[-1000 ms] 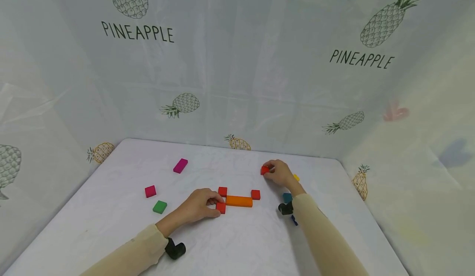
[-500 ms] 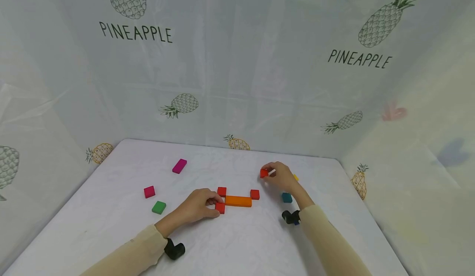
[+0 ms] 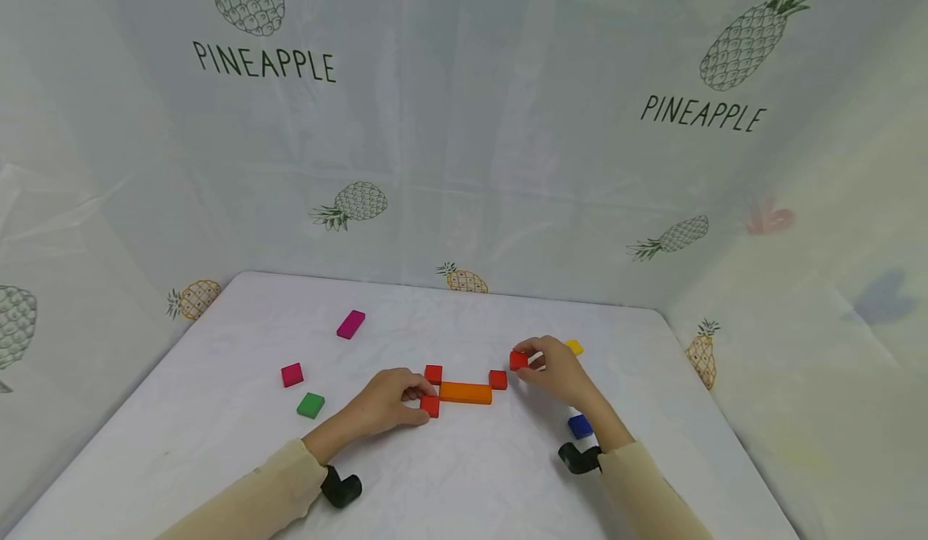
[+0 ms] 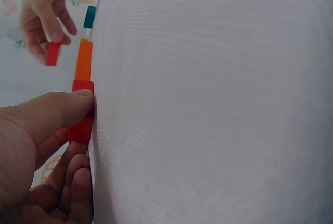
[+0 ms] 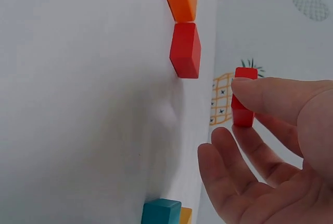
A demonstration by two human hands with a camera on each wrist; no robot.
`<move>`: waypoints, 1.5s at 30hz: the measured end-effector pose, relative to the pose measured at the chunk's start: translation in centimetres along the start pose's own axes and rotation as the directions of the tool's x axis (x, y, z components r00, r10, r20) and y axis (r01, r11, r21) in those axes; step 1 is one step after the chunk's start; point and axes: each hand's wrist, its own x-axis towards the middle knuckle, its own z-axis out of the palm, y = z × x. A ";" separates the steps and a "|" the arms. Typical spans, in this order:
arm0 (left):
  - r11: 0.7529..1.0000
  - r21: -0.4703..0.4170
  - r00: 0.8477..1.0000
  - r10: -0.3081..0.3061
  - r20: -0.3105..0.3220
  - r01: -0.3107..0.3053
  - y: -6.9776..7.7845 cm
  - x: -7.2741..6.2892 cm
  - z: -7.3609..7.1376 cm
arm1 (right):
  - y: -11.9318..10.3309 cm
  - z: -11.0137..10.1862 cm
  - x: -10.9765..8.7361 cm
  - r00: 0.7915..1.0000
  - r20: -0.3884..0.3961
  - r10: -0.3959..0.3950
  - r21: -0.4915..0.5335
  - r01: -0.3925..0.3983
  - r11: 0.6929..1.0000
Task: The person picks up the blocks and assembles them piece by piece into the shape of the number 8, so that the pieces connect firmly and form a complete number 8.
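On the table lies a long orange block (image 3: 466,393). One red block (image 3: 433,374) sits by its far left corner and another red block (image 3: 498,380) by its far right corner. At the near left corner my left hand (image 3: 387,403) pinches a third red block (image 3: 430,406) between thumb and fingers, down on the tabletop. My right hand (image 3: 560,369) holds one more red block (image 5: 244,97) by thumb and fingertips, raised above the table. In the right wrist view that block is apart from the red block (image 5: 186,50) beside the orange one.
Left on the white table (image 3: 239,411) lie a magenta block (image 3: 351,325), a pinkish-red block (image 3: 292,375) and a green block (image 3: 311,405). Around my right arm are a yellow block (image 3: 574,347), a blue block (image 3: 580,426) and a teal block (image 5: 162,212). A pineapple-print curtain (image 3: 464,121) stands behind.
My right hand has come nearer, toward the orange block, carrying its red block. The blue block now shows, and the teal one is covered in the head view. My left hand stays put.
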 end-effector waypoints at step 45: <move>1.000 -0.004 1.000 -0.001 -0.006 0.001 0.1 -0.1 -0.1 | -1.4 4.0 -4.6 0.990 0.141 -0.008 -0.071 0.019 0.997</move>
